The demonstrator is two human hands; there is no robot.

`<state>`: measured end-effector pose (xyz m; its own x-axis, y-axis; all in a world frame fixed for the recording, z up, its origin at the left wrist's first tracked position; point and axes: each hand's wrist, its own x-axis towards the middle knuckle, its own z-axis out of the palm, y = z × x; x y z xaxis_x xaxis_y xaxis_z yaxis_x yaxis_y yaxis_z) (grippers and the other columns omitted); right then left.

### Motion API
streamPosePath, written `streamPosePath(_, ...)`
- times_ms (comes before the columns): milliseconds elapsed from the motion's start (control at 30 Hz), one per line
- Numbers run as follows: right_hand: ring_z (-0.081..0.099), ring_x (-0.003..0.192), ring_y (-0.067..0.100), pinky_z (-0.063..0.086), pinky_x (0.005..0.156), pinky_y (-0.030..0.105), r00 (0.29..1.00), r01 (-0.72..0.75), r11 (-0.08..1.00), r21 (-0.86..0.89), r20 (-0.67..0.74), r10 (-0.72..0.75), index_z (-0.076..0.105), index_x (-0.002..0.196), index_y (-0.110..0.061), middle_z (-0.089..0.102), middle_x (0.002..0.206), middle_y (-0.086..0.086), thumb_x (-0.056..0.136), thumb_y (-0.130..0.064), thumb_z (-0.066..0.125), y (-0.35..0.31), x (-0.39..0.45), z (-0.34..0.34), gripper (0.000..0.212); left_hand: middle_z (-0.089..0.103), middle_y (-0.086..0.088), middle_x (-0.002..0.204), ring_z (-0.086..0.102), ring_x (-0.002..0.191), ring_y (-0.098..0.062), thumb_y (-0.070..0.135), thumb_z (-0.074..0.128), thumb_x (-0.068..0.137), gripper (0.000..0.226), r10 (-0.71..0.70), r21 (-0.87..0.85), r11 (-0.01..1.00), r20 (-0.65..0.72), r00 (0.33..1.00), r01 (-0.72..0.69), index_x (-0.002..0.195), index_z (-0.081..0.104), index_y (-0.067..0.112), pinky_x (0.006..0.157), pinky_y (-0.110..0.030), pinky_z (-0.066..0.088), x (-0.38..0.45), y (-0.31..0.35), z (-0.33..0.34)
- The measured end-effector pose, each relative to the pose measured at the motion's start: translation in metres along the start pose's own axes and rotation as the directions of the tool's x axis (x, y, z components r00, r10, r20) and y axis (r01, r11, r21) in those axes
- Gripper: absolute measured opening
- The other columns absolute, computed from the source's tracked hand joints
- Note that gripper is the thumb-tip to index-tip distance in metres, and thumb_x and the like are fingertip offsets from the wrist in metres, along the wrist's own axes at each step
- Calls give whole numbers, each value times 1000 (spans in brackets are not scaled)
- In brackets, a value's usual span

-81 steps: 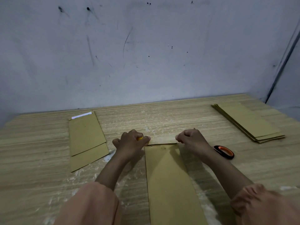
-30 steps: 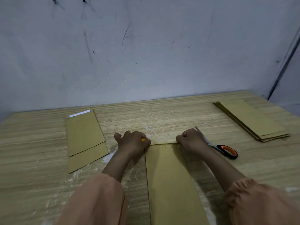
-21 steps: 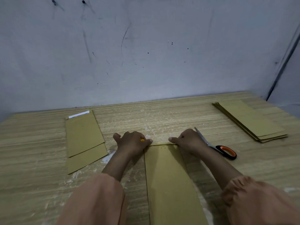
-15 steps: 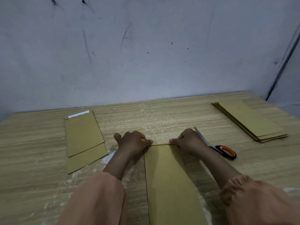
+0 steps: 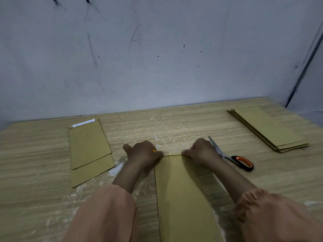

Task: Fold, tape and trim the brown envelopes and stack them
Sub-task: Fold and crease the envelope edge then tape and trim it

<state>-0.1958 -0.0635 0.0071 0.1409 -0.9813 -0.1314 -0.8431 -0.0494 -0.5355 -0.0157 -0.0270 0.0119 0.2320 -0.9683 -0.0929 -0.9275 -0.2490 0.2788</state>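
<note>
We are pressing the envelope (image 5: 181, 193) flat at six o'clock on the table (image 5: 174, 126). Our left hand (image 5: 142, 153) and right hand (image 5: 201, 150) are pinching its far corners with curled fingers. It is probably light, thin and easily creased, so we are gripping edges.

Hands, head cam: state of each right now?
Left hand: fingers curled, pressing the far edge of the brown envelope; something small and yellow shows in its fingers.
Right hand: curled, pinching the same edge.
</note>
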Motion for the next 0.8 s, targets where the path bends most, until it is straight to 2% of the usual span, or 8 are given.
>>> streamPosePath(267, 55, 67, 20, 32, 50, 25, 1000, 0, 1000, 18, -12, 0, 58, 73, -8, 49, 59, 3, 83, -36, 68, 2, 3, 5, 32, 57, 3, 76, 46, 70, -15, 52, 52, 88, 33, -20, 26, 999, 6, 1000, 20, 75, 56, 21, 93, -43, 18, -1, 6, -1)
streamPosePath(367, 63, 76, 23, 39, 58, 26, 1000, 1, 1000, 13, -19, -1, 65, 79, -6, 57, 67, 7, 83, -36, 68, 2, 3, 6, 30, 54, 5, 71, 48, 72, -17, 51, 53, 88, 33, -25, 39, 999, 2, 1000, 25, 75, 55, 21, 95, -44, 19, -2, 8, -2)
streamPosePath(467, 57, 67, 21, 36, 55, 26, 1000, 8, 1000, 12, -19, -8, 63, 74, -9, 55, 64, 8, 84, -34, 67, 3, 2, 7, 27, 50, 7, 66, 45, 69, -15, 48, 53, 88, 30, -24, 70, 997, -12, 1000, 25, 75, 55, 21, 95, -44, 20, -4, 10, -3)
streamPosePath(600, 46, 57, 18, 29, 50, 26, 999, 23, 1000, 4, -26, -23, 50, 64, -11, 41, 53, 2, 85, -32, 65, 3, 2, 7, 33, 46, 8, 65, 37, 60, -10, 46, 53, 87, 26, -31, 96, 995, -11, 999, 31, 77, 54, 22, 95, -44, 20, -4, 13, -3)
streamPosePath(800, 52, 62, 20, 33, 53, 26, 999, 26, 1000, 11, -24, -26, 60, 71, -9, 46, 56, 3, 85, -32, 65, 4, 4, 7, 28, 46, 8, 65, 42, 65, -13, 45, 52, 87, 25, -9, 120, 993, -22, 1000, 12, 76, 55, 22, 92, -42, 20, -8, 16, -4)
